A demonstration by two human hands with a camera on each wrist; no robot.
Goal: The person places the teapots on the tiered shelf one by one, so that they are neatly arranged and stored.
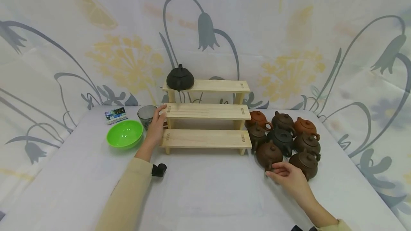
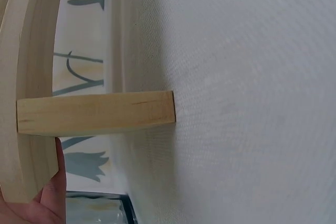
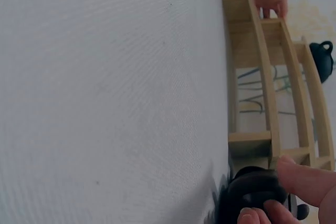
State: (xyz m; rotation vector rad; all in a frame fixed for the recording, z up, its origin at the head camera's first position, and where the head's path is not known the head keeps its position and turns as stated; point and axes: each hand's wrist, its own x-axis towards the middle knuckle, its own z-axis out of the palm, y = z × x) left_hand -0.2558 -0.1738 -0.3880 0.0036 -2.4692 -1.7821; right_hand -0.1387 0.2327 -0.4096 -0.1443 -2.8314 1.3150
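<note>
A pale wooden three-step display stand (image 1: 207, 111) stands in the middle of the table. My left hand (image 1: 155, 129) grips its left end near the middle step; in the left wrist view the fingers (image 2: 50, 203) show partly behind the wood. At the front of a cluster on the right sits a brown teapot (image 1: 269, 153). My right hand (image 1: 290, 179) pinches its near side by the handle or spout, thumb and fingers around it; the teapot (image 3: 254, 190) looks dark in the right wrist view. On the top step, at the left, rests a black teapot (image 1: 180, 78).
Several brown, reddish and black teapots (image 1: 282, 140) crowd together right of the stand. To its left are a green bowl (image 1: 124, 134), a grey glass cup (image 1: 146, 114) and a small printed card or box (image 1: 116, 115). Patterned cloth (image 1: 128, 27) hangs behind the white table.
</note>
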